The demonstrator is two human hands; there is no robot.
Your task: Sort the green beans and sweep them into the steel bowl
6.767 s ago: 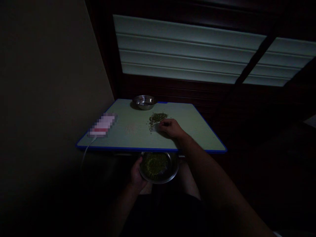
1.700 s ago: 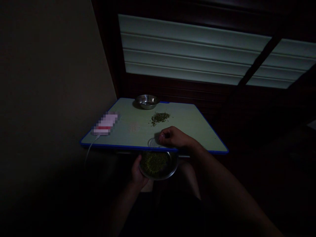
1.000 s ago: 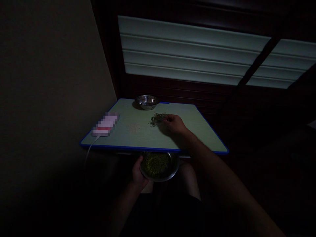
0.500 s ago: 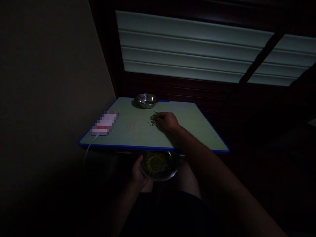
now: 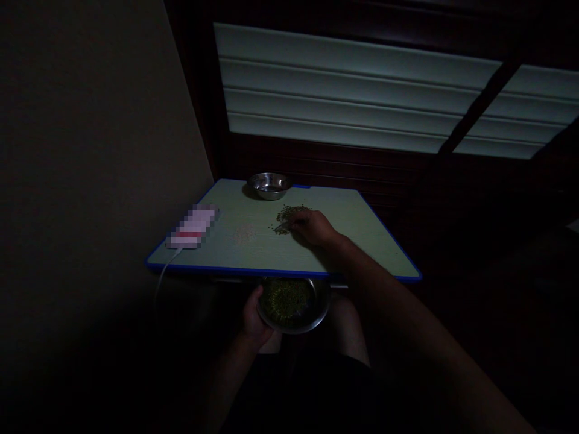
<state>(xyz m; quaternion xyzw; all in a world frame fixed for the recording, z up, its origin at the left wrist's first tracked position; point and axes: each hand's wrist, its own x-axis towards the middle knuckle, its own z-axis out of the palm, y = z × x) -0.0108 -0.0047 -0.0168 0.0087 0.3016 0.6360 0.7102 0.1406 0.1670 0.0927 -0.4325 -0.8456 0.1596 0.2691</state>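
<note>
My left hand (image 5: 251, 316) grips the rim of a steel bowl (image 5: 320, 308) full of small green grains, held just below the near edge of a pale table (image 5: 353, 241) with a blue border. My right hand (image 5: 311, 227) rests on the tabletop with its fingers curled at the near side of a small heap of green grains (image 5: 289, 213). A small pale flat thing shows at its fingertips. What it is stays unclear in the dim light.
A second steel bowl (image 5: 268, 185) stands at the table's far edge. A blurred pink-and-white flat object (image 5: 193, 226) with a white cable (image 5: 161, 278) lies at the left. A faint pinkish patch (image 5: 245, 234) marks the middle. A wall stands left, slatted blinds behind.
My right hand went from the near table edge over the held bowl back out to the grain heap, and now draws slightly toward me along it. The left hand keeps the bowl still.
</note>
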